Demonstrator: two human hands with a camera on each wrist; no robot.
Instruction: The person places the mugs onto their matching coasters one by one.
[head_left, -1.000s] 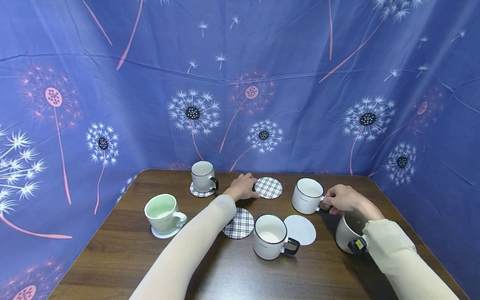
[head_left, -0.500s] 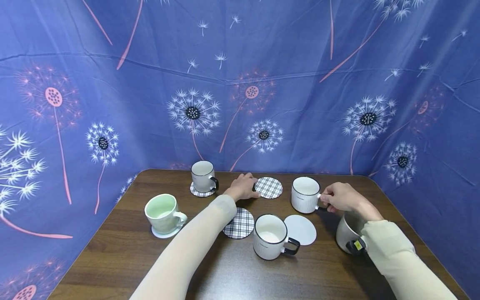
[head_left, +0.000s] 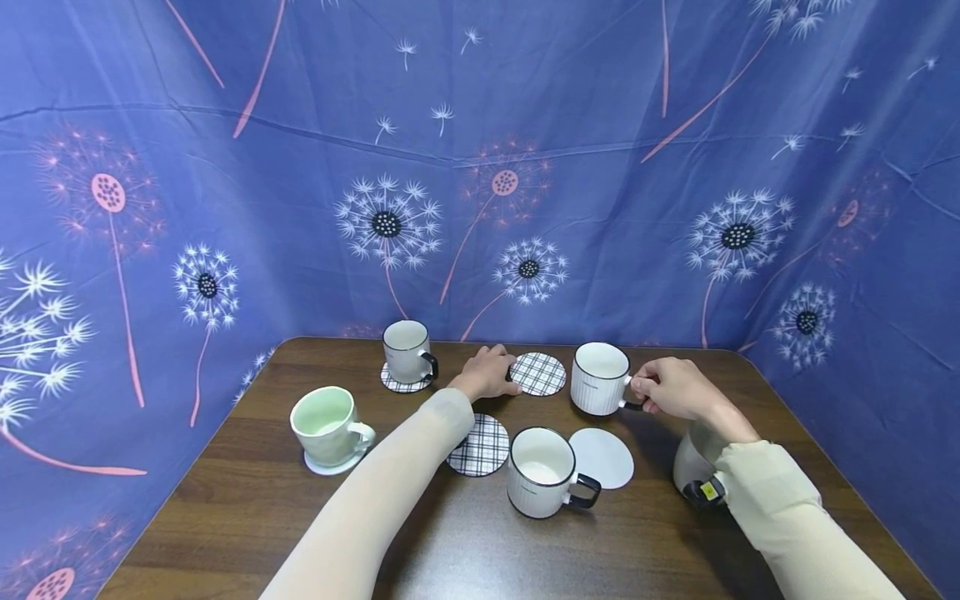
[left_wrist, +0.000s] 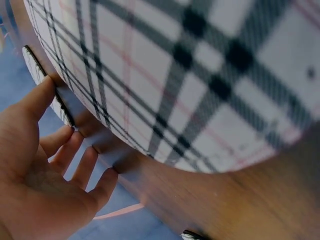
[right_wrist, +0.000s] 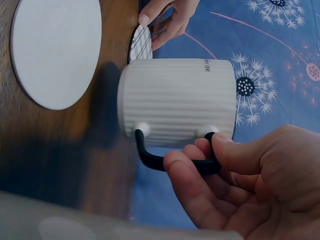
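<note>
By its black handle, a white ribbed mug (head_left: 600, 377) is gripped between the thumb and curled fingers of my right hand (head_left: 674, 388). In the right wrist view the mug (right_wrist: 177, 100) appears upright over the tabletop, with its shadow beside it. My left hand (head_left: 487, 374) is at the left edge of a round plaid coaster (head_left: 537, 374), just left of the mug. The left wrist view shows thumb and forefinger holding that coaster's edge (left_wrist: 36, 67), the other fingers loosely bent. Another plaid coaster (head_left: 480, 446) lies below my left wrist.
A black-handled mug (head_left: 538, 475) stands in front, beside a plain white coaster (head_left: 602, 458). Under my right forearm is another mug (head_left: 692, 460), partly hidden. At left, a green-lined mug (head_left: 327, 429) and a smaller mug (head_left: 406, 354) sit on coasters. A dandelion-print cloth (head_left: 600, 167) hangs behind.
My right hand has carried the white mug leftward and slightly toward the back, closer to the far plaid coaster. My left hand has stayed at that coaster's edge.
</note>
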